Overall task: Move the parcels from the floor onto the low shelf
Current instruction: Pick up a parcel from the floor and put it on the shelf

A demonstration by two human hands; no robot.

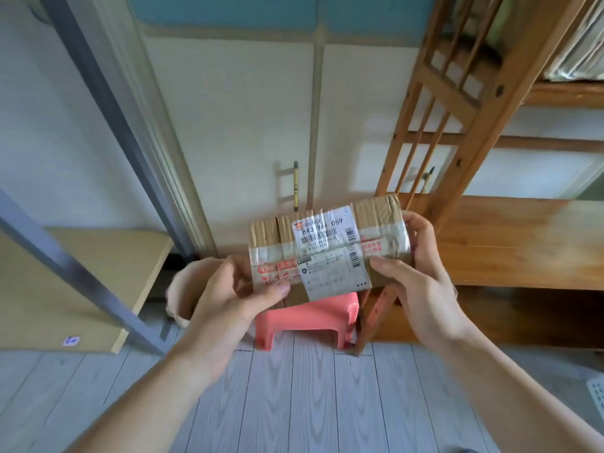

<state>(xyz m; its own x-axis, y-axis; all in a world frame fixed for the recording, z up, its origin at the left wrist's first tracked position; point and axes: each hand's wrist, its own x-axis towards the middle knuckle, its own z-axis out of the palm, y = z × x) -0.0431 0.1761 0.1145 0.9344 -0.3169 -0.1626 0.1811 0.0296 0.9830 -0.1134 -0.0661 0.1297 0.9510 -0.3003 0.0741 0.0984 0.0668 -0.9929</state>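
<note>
Here the left hand (pixel 228 299) and right hand (pixel 415 266) grasp a taped cardboard parcel (pixel 327 250) by its ends, held in the air above a pink stool (pixel 307 322). Keeping it level, swing it right onto the low wooden shelf (pixel 523 243).

The parcel (pixel 328 248) is brown corrugated cardboard, bound in glossy clear tape, with a matt white paper label. The stool (pixel 305 322) is smooth, shiny pink plastic. The shelf (pixel 523 243) on the right is varnished wood with a warm sheen. The floor (pixel 294 403) is matt grey wood-grain boards. The left frame (pixel 108 103) looks like dull grey metal.
</note>
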